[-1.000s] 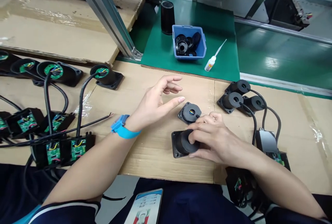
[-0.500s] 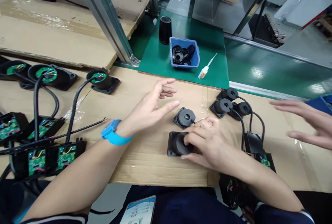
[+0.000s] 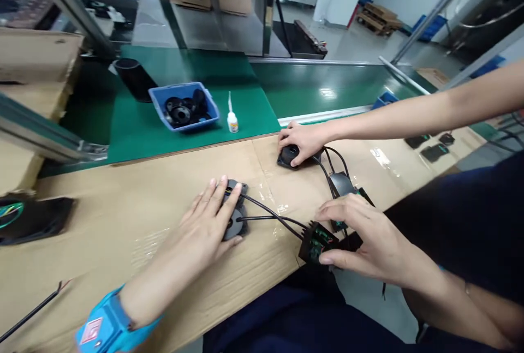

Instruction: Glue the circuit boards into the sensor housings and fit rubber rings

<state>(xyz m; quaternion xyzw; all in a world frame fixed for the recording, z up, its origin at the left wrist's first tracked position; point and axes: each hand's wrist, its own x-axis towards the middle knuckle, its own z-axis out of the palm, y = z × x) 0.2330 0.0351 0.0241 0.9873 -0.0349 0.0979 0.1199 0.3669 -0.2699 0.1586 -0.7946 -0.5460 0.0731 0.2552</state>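
My left hand (image 3: 204,216), with a blue wrist strap (image 3: 117,323), lies fingers outstretched over two black round housings with square flanges. The nearer housing (image 3: 234,226) shows beside my fingers; the farther one (image 3: 241,186) is partly covered. Black cables run from both to black finned boxes with green circuit boards. My right hand (image 3: 368,238) is open, thumb and fingers apart, around the near end of one such box (image 3: 313,244); whether it touches is unclear. A co-worker's hand (image 3: 303,140) rests on another black housing (image 3: 290,154) farther back.
A blue bin (image 3: 186,124) of black round parts, a white dropper bottle (image 3: 232,122) and a black cylinder (image 3: 135,80) stand on the green mat (image 3: 254,105). At left lies a flanged housing (image 3: 36,222) near a loose cable (image 3: 30,315). Metal posts rise behind.
The view has swung right. My right hand has left the housing and moved to the circuit-board box. My left hand has come down onto the housings. A co-worker's hand has reached onto another housing.
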